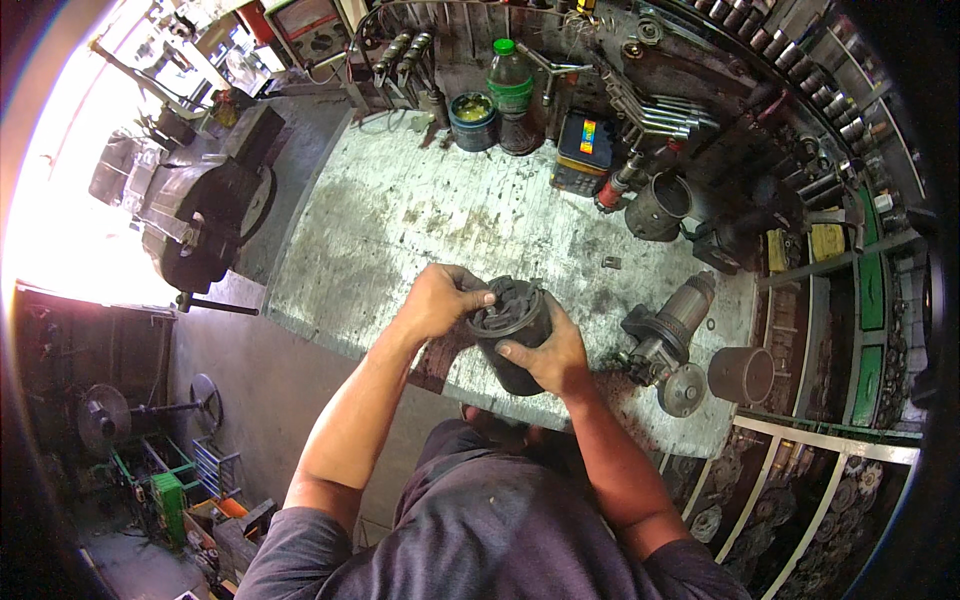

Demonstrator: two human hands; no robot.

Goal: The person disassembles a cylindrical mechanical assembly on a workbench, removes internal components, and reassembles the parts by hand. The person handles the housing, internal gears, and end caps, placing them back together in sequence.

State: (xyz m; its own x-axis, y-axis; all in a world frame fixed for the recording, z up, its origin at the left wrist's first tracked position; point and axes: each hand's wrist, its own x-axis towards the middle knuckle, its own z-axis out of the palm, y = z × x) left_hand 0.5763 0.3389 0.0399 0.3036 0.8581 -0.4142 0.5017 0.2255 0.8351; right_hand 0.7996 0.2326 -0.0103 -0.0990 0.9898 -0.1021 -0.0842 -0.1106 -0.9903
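A dark, sooty metal cylinder that looks like a motor housing [517, 378] is tilted at the near edge of the workbench, its open end facing up. Dark bulky parts [513, 298], perhaps field coils, fill its mouth. My right hand [556, 358] wraps its side, thumb across the front and fingers hidden behind. At the left of the rim my left hand [441, 298] is closed, thumb and curled fingers at the opening; what they pinch is hidden. To the right lies a starter-motor-like assembly [672, 322] with a ribbed cylinder and a round flange [683, 390].
The metal-topped workbench [420, 210] carries an open metal sleeve [740, 375], another cylinder [658, 208], a battery-like box [583, 150], a can [473, 122] and a green-capped bottle [510, 80]. A bench vise [200, 220] stands left. Wrenches [660, 118] hang behind; parts shelves [790, 480] line the right.
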